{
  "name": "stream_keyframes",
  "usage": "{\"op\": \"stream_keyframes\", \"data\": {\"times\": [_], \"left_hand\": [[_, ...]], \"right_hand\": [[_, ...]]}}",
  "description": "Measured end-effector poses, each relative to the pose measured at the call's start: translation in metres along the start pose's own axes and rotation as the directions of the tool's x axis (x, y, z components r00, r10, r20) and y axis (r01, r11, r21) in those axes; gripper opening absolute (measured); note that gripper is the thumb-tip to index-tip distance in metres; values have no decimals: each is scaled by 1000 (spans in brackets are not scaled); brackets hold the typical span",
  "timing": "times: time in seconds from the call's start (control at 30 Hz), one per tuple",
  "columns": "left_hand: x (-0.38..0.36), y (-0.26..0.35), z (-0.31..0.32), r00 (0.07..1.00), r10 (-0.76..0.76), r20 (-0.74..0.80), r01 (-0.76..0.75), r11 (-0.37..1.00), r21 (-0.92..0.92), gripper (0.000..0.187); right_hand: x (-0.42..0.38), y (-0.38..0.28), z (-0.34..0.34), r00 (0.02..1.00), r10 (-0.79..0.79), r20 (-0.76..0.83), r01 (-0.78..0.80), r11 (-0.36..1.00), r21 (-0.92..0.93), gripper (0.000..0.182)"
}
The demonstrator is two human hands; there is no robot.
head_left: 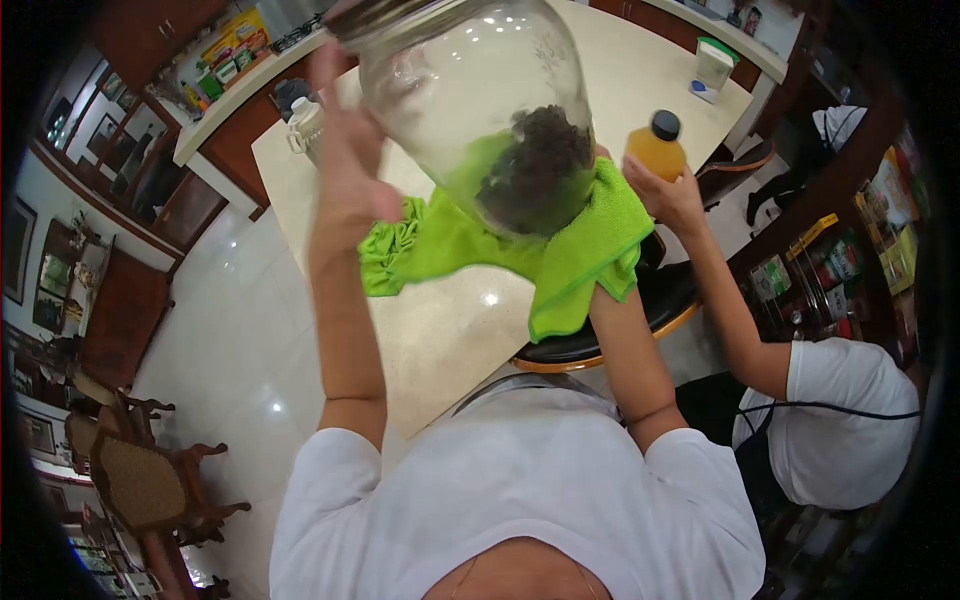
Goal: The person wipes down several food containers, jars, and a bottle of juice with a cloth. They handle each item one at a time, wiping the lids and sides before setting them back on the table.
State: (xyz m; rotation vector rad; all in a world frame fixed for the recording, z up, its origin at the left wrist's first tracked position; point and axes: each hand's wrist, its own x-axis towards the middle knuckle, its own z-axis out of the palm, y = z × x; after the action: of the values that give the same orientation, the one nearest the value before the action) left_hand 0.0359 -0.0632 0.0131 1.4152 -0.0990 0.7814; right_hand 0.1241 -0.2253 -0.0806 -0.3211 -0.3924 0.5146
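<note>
A large clear glass jar (420,110) is tilted over the counter, its lidded end at the upper left and a dark clump (540,165) visible at its lower end. My left hand (352,165), smeared by motion, is beside the jar with the thumb apart from the stretched fingers. A bright green cloth (590,265) drapes over my right hand (602,152) and wrist and runs under the jar to the left. Through this cloth my right hand supports the jar's bottom; most of its fingers are hidden.
A person at the right holds an orange bottle with a black cap (656,150). On the pale counter (440,340) stand a white jug (304,128) and a green-lidded container (712,65). A black-seated chair (665,300) is against the counter; another person stands farther back.
</note>
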Motion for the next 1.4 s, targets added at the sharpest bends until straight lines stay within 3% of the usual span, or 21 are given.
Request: {"op": "stream_keyframes", "data": {"times": [0.07, 0.17, 0.23, 0.27, 0.37, 0.43, 0.47, 0.5, 0.53, 0.63, 0.67, 0.7, 0.77, 0.93, 1.0, 1.07, 1.1, 1.13, 1.2, 1.3, 1.4], "left_hand": [[-10, -69, -11, 936, 113, 335, -128, 991, 24, 143], [-22, -83, 11, 961, 128, 246, -90, 983, -159, 131], [-29, -89, 18, 985, 64, 161, -7, 943, -333, 119], [-30, -96, 16, 986, 42, 158, 19, 932, -361, 112], [-36, -108, 11, 981, -50, 189, 125, 906, -405, 110], [-40, -116, 16, 978, -76, 195, 151, 902, -404, 110], [-44, -118, 22, 981, -99, 170, 159, 907, -391, 111], [-48, -119, 28, 983, -119, 143, 165, 911, -377, 112], [-53, -116, 36, 994, -71, 79, 98, 905, -414, 104], [-58, -144, 26, 968, -190, 162, 249, 695, -675, 86], [-52, -141, 22, 958, -261, 122, 288, 881, -376, 68], [-52, -142, 19, 933, -97, 346, 323, 651, -687, 68], [-62, -138, 30, 946, -271, 177, 321, 857, -403, 73], [-69, -150, 39, 927, -327, 184, 375, 794, -479, 96], [-69, -153, 40, 912, -358, 202, 411, 773, -483, 102], [-71, -162, 40, 921, -299, 250, 388, 746, -541, 106], [-69, -162, 37, 924, -292, 246, 381, 748, -543, 106], [-68, -162, 33, 927, -269, 262, 370, 775, -513, 108], [-66, -159, 34, 935, -266, 235, 347, 825, -446, 113], [-65, -165, 42, 966, -196, 169, 248, 890, -384, 111], [-60, -149, 50, 983, -72, 171, 112, 964, -240, 107]], "right_hand": [[-6, 0, 0, 996, -44, -74, 31, 986, -164, 31], [-10, -5, 2, 986, 5, -169, -55, 954, -294, 33], [-8, -9, 0, 970, 228, -84, -226, 973, 38, 33], [-5, -11, -6, 970, 230, -79, -228, 973, 26, 33], [0, -16, -9, 998, 47, -48, -59, 955, -290, 38], [-8, -30, 30, 971, -87, 221, 223, 661, -717, 41], [5, -34, 44, 844, -160, 511, 535, 204, -820, 48], [20, -36, 51, 649, -60, 758, 714, -295, -635, 57], [13, -36, 50, 652, -54, 756, 713, -297, -636, 57], [-27, -34, 35, 597, 537, 597, 784, -549, -290, 74], [-36, -33, 28, 583, 603, 545, 806, -510, -299, 76], [-39, -34, 24, 564, 666, 488, 825, -471, -312, 78], [-24, -36, 24, 554, 633, 541, 833, -408, -374, 74], [68, -47, 34, 632, 499, 592, 767, -299, -567, 63], [79, -46, 18, 640, 260, 723, 767, -277, -579, 65], [41, -41, -4, 855, 48, 517, 505, 158, -849, 64], [16, -37, -29, 964, 114, 241, 164, 458, -874, 63], [-10, -44, -31, 958, 281, 55, -116, 557, -823, 64], [-40, -37, -73, 944, 297, -144, -312, 656, -688, 62], [-51, -35, -88, 945, 310, -101, -326, 906, -269, 56], [-47, -35, -91, 963, 256, -84, -261, 964, -45, 51]]}}
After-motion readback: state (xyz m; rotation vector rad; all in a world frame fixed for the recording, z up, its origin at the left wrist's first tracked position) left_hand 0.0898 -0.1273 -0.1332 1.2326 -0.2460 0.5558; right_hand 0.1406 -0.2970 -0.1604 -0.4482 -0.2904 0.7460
